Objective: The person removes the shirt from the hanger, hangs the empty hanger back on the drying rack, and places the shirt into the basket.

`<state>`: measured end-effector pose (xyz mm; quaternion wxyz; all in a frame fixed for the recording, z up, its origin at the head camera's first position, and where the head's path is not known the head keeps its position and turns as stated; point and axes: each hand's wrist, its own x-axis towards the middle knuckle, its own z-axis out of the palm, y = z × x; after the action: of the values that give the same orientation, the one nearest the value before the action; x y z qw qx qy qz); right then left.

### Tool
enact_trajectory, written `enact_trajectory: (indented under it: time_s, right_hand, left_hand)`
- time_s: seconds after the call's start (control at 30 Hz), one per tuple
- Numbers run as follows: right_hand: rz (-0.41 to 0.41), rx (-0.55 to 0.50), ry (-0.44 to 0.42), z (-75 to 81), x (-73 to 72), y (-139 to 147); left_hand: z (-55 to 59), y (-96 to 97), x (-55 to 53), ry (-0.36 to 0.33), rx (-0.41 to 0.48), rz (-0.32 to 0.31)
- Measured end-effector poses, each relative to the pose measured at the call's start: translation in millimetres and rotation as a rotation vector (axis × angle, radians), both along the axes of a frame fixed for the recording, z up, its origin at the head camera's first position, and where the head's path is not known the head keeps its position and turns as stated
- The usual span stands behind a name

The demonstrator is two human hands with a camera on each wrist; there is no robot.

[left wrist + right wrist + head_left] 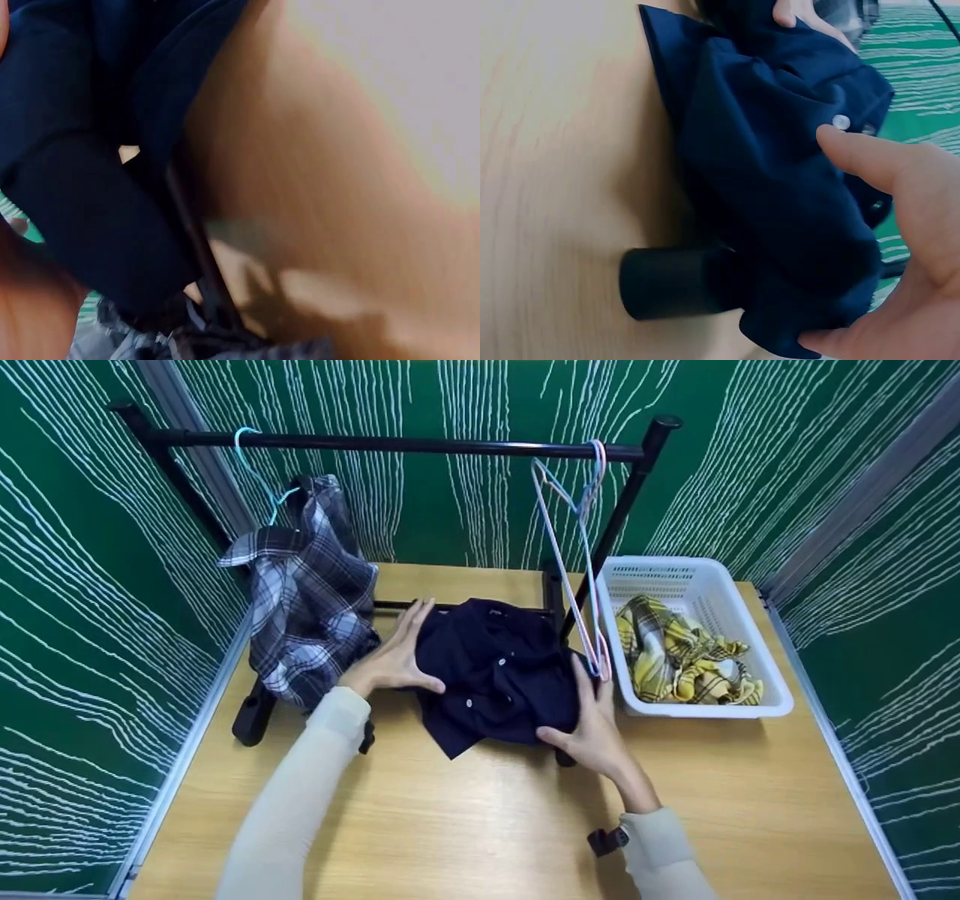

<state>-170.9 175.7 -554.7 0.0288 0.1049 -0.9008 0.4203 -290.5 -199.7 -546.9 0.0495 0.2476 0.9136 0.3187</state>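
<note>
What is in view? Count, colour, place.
navy shirt: 1, dark blue, between the hands
plaid shirt: 1, grey-white, rack's left
hangers: 3, turquoise, pink and blue, on rack
rack: 1, black, on table
basket: 1, white, right of rack
checked garment: 1, yellow, in basket
table: 1, light wood, underneath
walls: 3, green-white, around table
metal frame: 1, grey, along walls
small devices: apparently 2, black, beside cuffs
sleeves: 2, cream, on forearms
left hand: 1, bare, navy shirt's left
right hand: 1, bare, navy shirt's right

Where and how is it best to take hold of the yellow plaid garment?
The yellow plaid garment is probably best gripped by its bunched middle, from above with the right hand, the nearer one: it lies crumpled inside the white basket, whose walls surround it.
</note>
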Motion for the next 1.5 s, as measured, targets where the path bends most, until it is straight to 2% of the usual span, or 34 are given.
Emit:
enact_trajectory:
  time_s: [0.13, 0.3, 0.47, 0.57, 0.63, 0.77, 0.87, 1.0, 1.23, 1.37, 1.5]
  right_hand:
    - [0.048, 0.040, 0.014, -7.3, -7.8, -11.6]
    - [0.142, 0.043, 0.046, -14.6, -19.8, -25.3]
    - [0.181, 0.082, 0.076, -20.6, -33.1, -33.0]
    - [0.183, 0.125, 0.065, -22.7, -39.6, -36.5]
    - [0.182, 0.158, 0.054, -24.3, -43.2, -39.0]
    - [0.176, 0.214, 0.053, -27.7, -48.5, -45.3]
    - [0.168, 0.251, 0.074, -28.6, -50.6, -51.0]
    - [0.158, 0.312, 0.138, -32.1, -54.7, -55.4]
    - [0.105, 0.458, 0.338, -45.7, -63.4, -59.3]
    - [0.062, 0.558, 0.425, -52.6, -65.9, -62.7]
    - [-0.001, 0.605, 0.491, -56.5, -69.0, -64.7]
  left_hand:
    - [-11.7, 9.3, 2.1, 0.017, -0.015, -0.014]
    - [-21.9, 16.4, 7.7, 0.051, -0.023, -0.010]
    - [-25.2, 21.7, 11.7, 0.143, 0.002, -0.055]
    - [-26.3, 24.3, 11.7, 0.193, -0.024, -0.090]
    - [-27.1, 25.9, 12.0, 0.184, -0.055, -0.096]
    - [-31.2, 27.5, 13.9, 0.085, -0.145, -0.066]
    - [-37.0, 27.5, 14.6, 0.073, -0.177, -0.045]
    - [-43.1, 28.1, 14.9, 0.137, -0.180, -0.035]
    - [-46.3, 34.1, 12.0, 0.152, -0.253, -0.052]
    - [-50.2, 36.7, 10.4, 0.154, -0.302, -0.054]
    - [-54.4, 39.5, 9.6, 0.210, -0.287, -0.048]
